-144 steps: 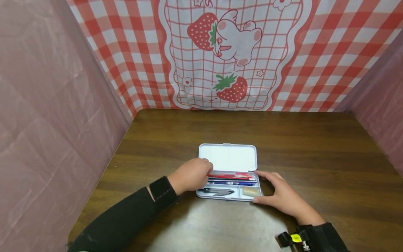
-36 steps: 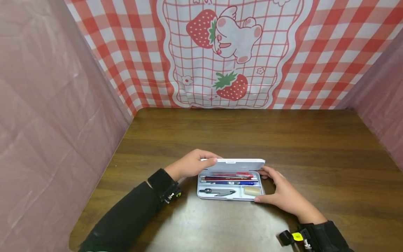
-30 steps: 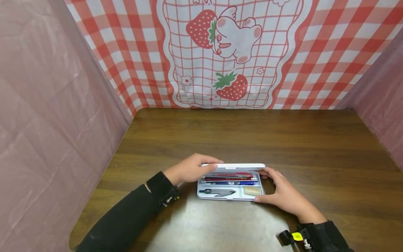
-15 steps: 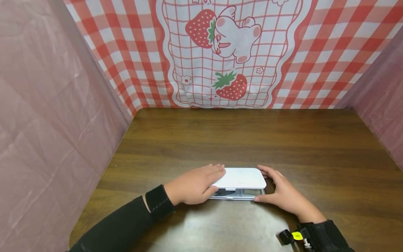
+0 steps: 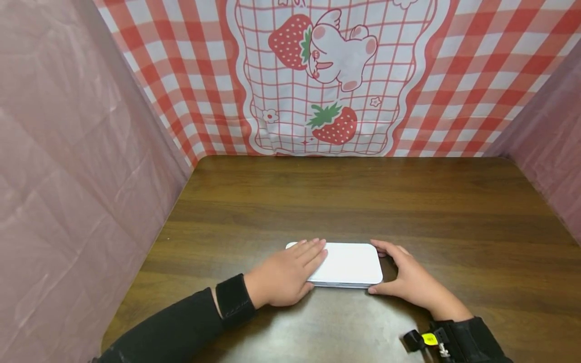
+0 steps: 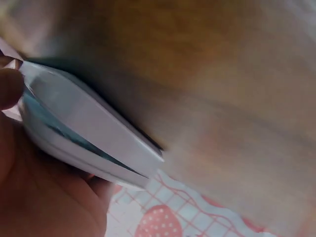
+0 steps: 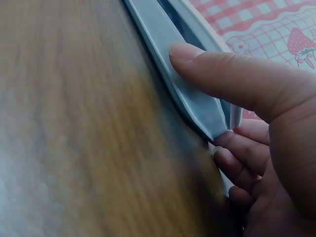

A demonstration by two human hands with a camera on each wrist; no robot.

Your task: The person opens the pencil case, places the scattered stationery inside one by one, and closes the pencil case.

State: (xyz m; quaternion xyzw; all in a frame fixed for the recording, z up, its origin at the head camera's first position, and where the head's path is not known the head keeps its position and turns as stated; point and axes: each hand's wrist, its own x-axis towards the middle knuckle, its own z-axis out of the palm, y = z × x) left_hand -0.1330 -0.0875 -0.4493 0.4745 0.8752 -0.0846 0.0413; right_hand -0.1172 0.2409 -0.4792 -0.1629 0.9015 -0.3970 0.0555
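Observation:
A white pencil case (image 5: 347, 263) lies on the table with its lid lowered over the base, hiding the pens, compass and eraser. My left hand (image 5: 288, 275) rests flat across the left part of the lid, fingers straight, thumb at the front edge. In the left wrist view, a dark gap runs between lid and base of the case (image 6: 84, 116). My right hand (image 5: 406, 277) holds the case's right end between thumb and fingers. Its thumb (image 7: 217, 69) presses on the front side in the right wrist view.
The brown wooden table (image 5: 363, 201) stretches around the case. A red and white checked cloth (image 5: 190, 85) hangs at the back edge, with pink sheets (image 5: 81, 166) at both sides. A small black camera (image 5: 413, 341) sticks out from the right wrist.
Earlier the case stood open, pens, compass and eraser showing. The left hand has swung the lid forward and down, then flattened on top. The right hand has stayed at the right end.

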